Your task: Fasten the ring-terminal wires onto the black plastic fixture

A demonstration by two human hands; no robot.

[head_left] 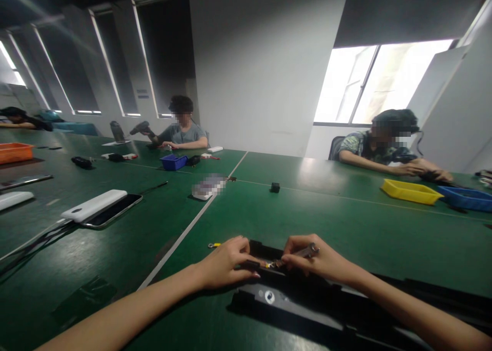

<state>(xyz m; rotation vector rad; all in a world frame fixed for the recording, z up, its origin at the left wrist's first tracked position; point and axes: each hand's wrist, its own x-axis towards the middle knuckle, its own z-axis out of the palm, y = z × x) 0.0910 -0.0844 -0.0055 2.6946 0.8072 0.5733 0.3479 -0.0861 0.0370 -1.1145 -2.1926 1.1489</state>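
Observation:
My left hand (227, 262) is closed in a pinch on the end of a long black part (292, 302) that lies across the green table (269, 212) in front of me. My right hand (315, 260) is closed around a small metal tool (303, 252), its tip meeting the left fingers at the black part. A small yellow-tipped metal piece (213, 245) lies just left of my left hand.
A white power bank (94, 205) and a phone (114, 210) lie at the left. Yellow tray (411, 191) and blue tray (466, 198) sit at the right; a blue bin (173, 162) and orange tray (14, 152) farther off. Two people sit across the table.

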